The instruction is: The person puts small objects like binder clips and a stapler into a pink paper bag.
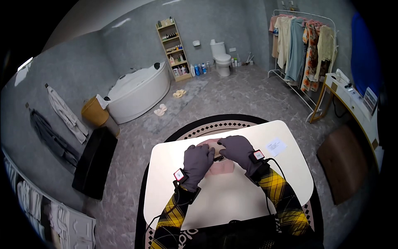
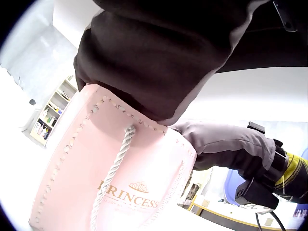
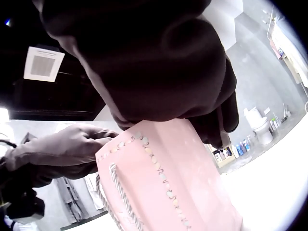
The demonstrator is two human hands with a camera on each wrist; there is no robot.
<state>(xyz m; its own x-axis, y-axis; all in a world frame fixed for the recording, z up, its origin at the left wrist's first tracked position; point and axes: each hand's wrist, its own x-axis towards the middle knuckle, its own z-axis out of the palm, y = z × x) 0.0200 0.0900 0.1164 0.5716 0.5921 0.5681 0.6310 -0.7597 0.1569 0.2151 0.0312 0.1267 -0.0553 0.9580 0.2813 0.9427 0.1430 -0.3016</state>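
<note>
A pink paper gift bag [image 1: 222, 167] stands on the white table, its top towards me. Gold lettering reading "PRINCESS" and a twisted rope handle [image 2: 114, 168] show on its front in the left wrist view. My gloved left hand [image 1: 197, 162] grips the left part of the top rim. At the right part, my gloved right hand [image 1: 240, 152] holds the rim, its fingers [image 3: 230, 113] hanging over the side panel in the right wrist view. A small dark patch shows at the bag's mouth between the hands; the bag's inside is mostly hidden.
A white card [image 1: 275, 146] with print lies right of the hands on the white table [image 1: 290, 182]. Cables run from the wrist devices along both sleeves. Beyond stand a bathtub [image 1: 139, 93], a shelf [image 1: 174, 50], a toilet [image 1: 221, 58] and a clothes rack [image 1: 304, 14].
</note>
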